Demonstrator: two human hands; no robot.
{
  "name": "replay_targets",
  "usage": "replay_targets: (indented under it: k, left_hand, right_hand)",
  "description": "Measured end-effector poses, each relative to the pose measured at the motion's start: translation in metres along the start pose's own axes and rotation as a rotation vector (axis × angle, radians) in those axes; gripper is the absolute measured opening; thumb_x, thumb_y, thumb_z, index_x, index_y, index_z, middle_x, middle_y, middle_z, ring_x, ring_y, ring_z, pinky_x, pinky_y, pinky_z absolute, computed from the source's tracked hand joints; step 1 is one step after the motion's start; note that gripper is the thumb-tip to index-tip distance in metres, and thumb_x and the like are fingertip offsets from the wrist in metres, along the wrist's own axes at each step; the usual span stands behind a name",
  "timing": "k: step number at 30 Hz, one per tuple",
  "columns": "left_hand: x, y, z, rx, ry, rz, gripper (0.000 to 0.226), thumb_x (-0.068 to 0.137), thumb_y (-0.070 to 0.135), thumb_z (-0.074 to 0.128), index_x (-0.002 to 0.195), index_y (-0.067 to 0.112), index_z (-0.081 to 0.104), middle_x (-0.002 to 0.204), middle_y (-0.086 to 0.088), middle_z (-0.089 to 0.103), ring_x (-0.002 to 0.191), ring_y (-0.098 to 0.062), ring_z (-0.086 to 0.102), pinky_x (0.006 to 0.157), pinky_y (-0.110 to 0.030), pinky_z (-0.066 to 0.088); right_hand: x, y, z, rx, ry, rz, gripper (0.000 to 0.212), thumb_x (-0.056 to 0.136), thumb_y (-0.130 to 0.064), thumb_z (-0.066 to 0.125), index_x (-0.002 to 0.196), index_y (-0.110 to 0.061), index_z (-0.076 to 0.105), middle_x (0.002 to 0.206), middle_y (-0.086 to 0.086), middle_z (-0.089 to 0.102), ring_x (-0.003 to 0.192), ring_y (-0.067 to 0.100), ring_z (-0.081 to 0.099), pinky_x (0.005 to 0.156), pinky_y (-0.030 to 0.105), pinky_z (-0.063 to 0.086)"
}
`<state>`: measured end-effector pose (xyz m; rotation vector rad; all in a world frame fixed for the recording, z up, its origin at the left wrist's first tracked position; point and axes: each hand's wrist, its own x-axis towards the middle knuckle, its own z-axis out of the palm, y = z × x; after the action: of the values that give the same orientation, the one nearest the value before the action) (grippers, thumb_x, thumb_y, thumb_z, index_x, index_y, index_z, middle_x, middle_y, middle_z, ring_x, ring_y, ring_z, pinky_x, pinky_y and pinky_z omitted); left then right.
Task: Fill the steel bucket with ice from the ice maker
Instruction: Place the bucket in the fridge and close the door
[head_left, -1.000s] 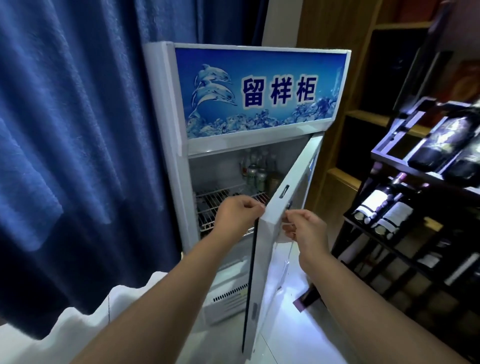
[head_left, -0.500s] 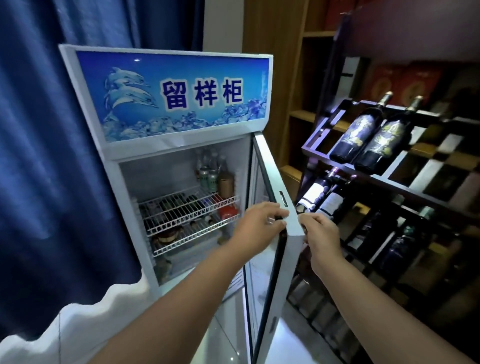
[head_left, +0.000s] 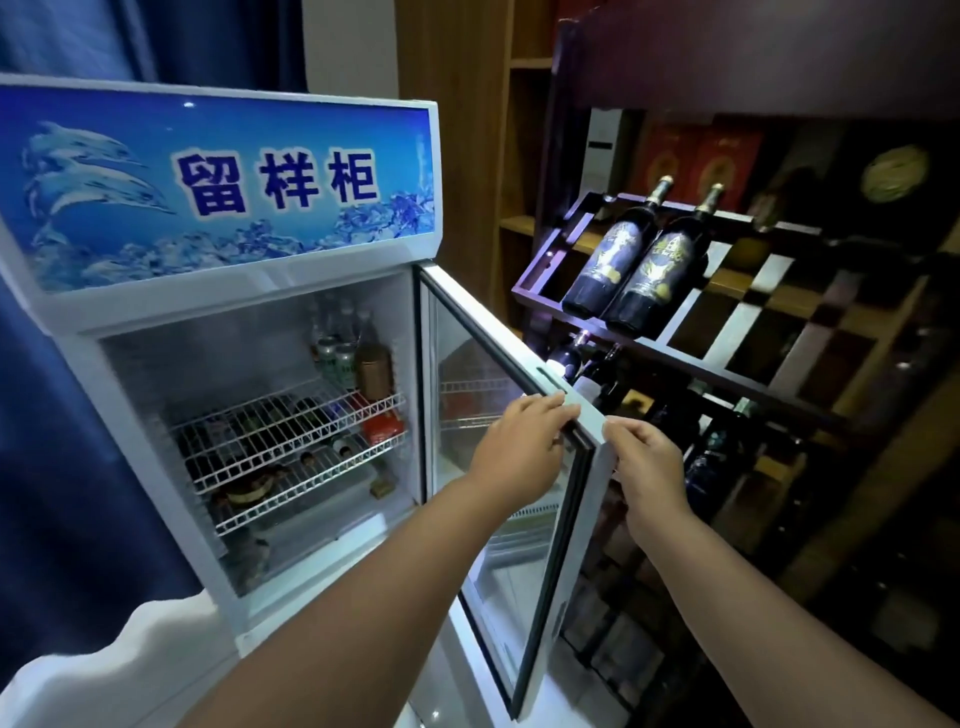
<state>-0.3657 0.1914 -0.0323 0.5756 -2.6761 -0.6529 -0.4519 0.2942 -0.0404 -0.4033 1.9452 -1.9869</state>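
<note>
A white display cooler with a blue dolphin sign on top stands in front of me. Its glass door is swung wide open to the right. My left hand grips the top free corner of the door from the inner side. My right hand grips the same corner from the outer side. Inside, wire shelves hold bottles, cans and jars. No steel bucket and no ice show in view.
A dark wooden wine rack with lying wine bottles stands close behind the open door on the right. A blue curtain hangs on the left. White cloth lies at the lower left. Pale floor tiles show below the door.
The door has swung further open to the right with both hands on its top corner. More of the cooler's inside shows now, and the view has shifted right.
</note>
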Motion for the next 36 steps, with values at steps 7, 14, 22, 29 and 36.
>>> replay_targets:
  k: [7, 14, 22, 29, 36]
  left_hand:
    - [0.012, 0.011, 0.012, -0.018, -0.013, -0.011, 0.056, 0.093, 0.008, 0.042, 0.145, 0.028, 0.033, 0.156, 0.009, 0.024, 0.143, -0.016, 0.015, 0.114, -0.042, 0.025]
    - [-0.001, 0.008, 0.006, -0.066, 0.072, -0.055, 0.053, 0.095, 0.014, 0.046, 0.145, 0.028, 0.035, 0.155, 0.009, 0.024, 0.142, -0.015, 0.015, 0.113, -0.035, 0.021]
    - [-0.062, -0.028, -0.026, -0.046, 0.227, -0.206, 0.043, 0.093, 0.015, 0.048, 0.135, 0.023, 0.05, 0.145, 0.003, 0.043, 0.135, -0.016, 0.028, 0.109, -0.029, 0.023]
    - [-0.14, -0.078, -0.067, -0.053, 0.346, -0.397, 0.037, 0.086, 0.01, 0.055, 0.12, 0.021, 0.064, 0.125, 0.003, 0.061, 0.118, -0.018, 0.047, 0.102, -0.033, 0.039]
    - [-0.241, -0.128, -0.117, -0.014, 0.505, -0.563, 0.031, 0.09, 0.013, 0.054, 0.119, 0.018, 0.065, 0.124, 0.002, 0.062, 0.118, -0.017, 0.048, 0.101, -0.028, 0.039]
  right_hand:
    - [0.012, -0.005, -0.017, -0.056, 0.001, -0.038, 0.01, 0.09, -0.01, 0.059, 0.097, -0.012, 0.066, 0.088, 0.0, 0.064, 0.081, 0.014, 0.058, 0.07, 0.026, 0.049]
    - [0.004, -0.021, -0.016, -0.141, -0.002, -0.243, 0.017, 0.091, -0.007, 0.055, 0.1, -0.019, 0.063, 0.093, -0.008, 0.062, 0.082, 0.0, 0.057, 0.064, 0.015, 0.044]
    - [-0.028, -0.021, 0.045, -0.158, -0.207, -0.372, 0.027, 0.088, -0.002, 0.054, 0.08, -0.026, 0.064, 0.08, -0.005, 0.064, 0.073, 0.008, 0.057, 0.066, 0.02, 0.043]
    - [-0.08, -0.003, 0.123, -0.174, -0.466, -0.339, 0.03, 0.088, -0.004, 0.059, 0.071, -0.029, 0.063, 0.076, -0.007, 0.066, 0.07, 0.01, 0.059, 0.067, 0.023, 0.048]
    - [-0.162, 0.007, 0.21, -0.193, -0.722, -0.345, 0.019, 0.089, -0.005, 0.059, 0.08, -0.019, 0.067, 0.076, -0.008, 0.065, 0.071, 0.005, 0.058, 0.063, 0.016, 0.043]
